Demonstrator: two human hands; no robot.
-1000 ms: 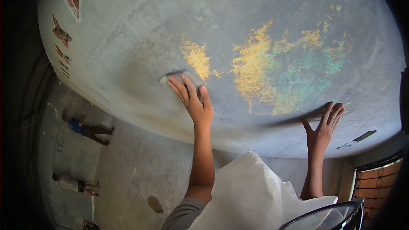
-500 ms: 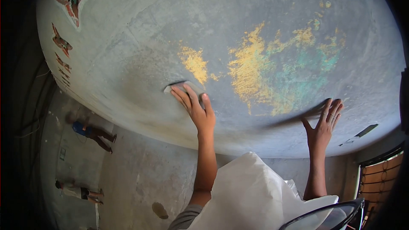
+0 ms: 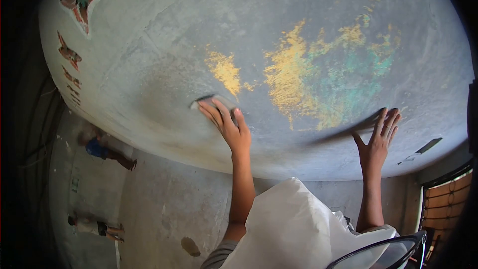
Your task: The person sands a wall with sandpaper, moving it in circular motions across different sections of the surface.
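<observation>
From my place I see the left hand point(image 3: 234, 132) on the big, curved-looking grey surface point(image 3: 164, 25). It holds a flat grey pad point(image 3: 204, 98) with a pale edge. The pad lies under the ends of the long fingers, pressed to the surface, and one end pokes out past the fingertips. The long fingers are a little apart, and the thumb is near the pad's other end. The hand hides part of the pad, so I can't tell its full shape.

The right hand point(image 3: 377, 144) holds nothing that I can see. Its fingers point up and are a bit spread, with the thumb well apart from them. Its fingertips are at the grey surface; I can't tell if the palm touches too.

The small yellow paint patch point(image 3: 224, 71) is just above the pad. The large yellow paint patch point(image 3: 289, 77) and the rough green paint patch point(image 3: 343, 82) lie between the two hands and higher up. A dark slot point(image 3: 428, 145) is near the right hand, to the side.

Low in my view are a white, pointed sheet point(image 3: 294, 224) and black-rimmed glasses point(image 3: 417, 239). Far off are a person in a blue top point(image 3: 97, 149) and a person in a pale top point(image 3: 88, 226).
</observation>
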